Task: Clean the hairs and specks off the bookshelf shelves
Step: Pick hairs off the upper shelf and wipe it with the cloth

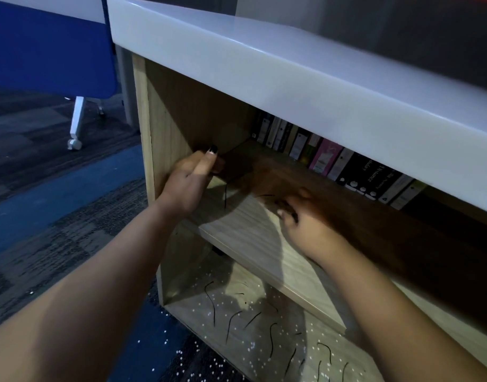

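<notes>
The wooden bookshelf has an upper shelf (245, 227) and a bottom shelf (264, 326). A black hair (225, 197) lies on the upper shelf near its left end. My left hand (190, 183) rests there against the side wall with the thumb straight; its fingers reach into shadow. My right hand (303, 221), blurred by motion, is on the upper shelf with fingers curled, pinching dark hairs (281, 204) at the fingertips. Several black hairs (272, 334) and many white specks (236, 301) cover the bottom shelf.
A row of books (333, 161) stands along the back of the upper shelf under the thick white top (264, 64). White specks (165, 343) also lie on the blue and grey carpet. A blue panel on a white castor leg (76, 125) stands to the left.
</notes>
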### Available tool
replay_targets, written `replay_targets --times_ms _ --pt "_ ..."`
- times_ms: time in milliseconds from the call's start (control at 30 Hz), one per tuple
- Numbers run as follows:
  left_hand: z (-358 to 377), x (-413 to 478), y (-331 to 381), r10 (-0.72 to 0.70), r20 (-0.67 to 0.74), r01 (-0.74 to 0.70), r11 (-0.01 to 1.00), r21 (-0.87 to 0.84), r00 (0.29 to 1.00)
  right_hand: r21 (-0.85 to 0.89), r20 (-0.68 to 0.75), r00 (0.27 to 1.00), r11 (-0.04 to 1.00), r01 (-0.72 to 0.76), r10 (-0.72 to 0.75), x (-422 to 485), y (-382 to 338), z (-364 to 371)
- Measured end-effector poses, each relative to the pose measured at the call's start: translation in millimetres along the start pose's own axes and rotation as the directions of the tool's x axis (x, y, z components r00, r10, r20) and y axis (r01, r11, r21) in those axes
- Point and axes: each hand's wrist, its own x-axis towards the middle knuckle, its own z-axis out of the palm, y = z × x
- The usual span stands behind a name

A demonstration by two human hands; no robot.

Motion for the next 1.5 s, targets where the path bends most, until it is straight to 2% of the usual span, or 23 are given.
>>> replay_targets --times_ms 100,233,500,767,1033,1133,1300,1500 --pt "-1.3 0.2 -0.5 -0.005 0.011 0.005 1.0 0.024 1.0 -0.103 -0.071 0.996 0.993 -0.062 0.055 27.9 6.0 4.1" --pt "-0.8 -0.3 0.2 0.011 0.008 -0.011 1.0 0.022 1.0 -0.119 -0.164 0.978 0.982 -0.146 0.126 41.0 11.0 3.7" --pt "0.0 2.5 -2.2 0.046 0.009 -0.046 0.999 0.026 0.999 -0.133 -0.094 0.994 0.989 -0.065 0.053 45.9 8.0 -2.3" --pt "1.5 1.5 -2.4 0.063 0.005 -0.063 0.997 0.038 0.998 -0.016 -0.004 0.999 0.999 0.048 -0.048 47.9 -10.7 14.3" --pt "-0.8 1.8 -4.2 0.055 0.007 -0.055 0.997 0.054 0.998 -0.049 -0.141 0.989 0.998 -0.047 0.04 60.5 1.6 8.5" --pt "0.6 1.8 -3.8 0.052 0.011 -0.053 0.997 0.063 0.999 -0.039 -0.125 0.992 0.999 -0.035 0.03 57.9 1.8 8.8" --pt "0.3 2.9 -5.8 0.073 0.005 -0.073 0.996 0.06 0.997 0.003 -0.005 1.0 1.0 0.019 -0.019 41.0 -2.6 12.5" --pt "1.3 2.1 -4.9 0.076 -0.003 -0.076 0.996 0.042 0.997 0.027 -0.041 0.999 0.999 0.021 -0.02 48.8 0.1 17.9"
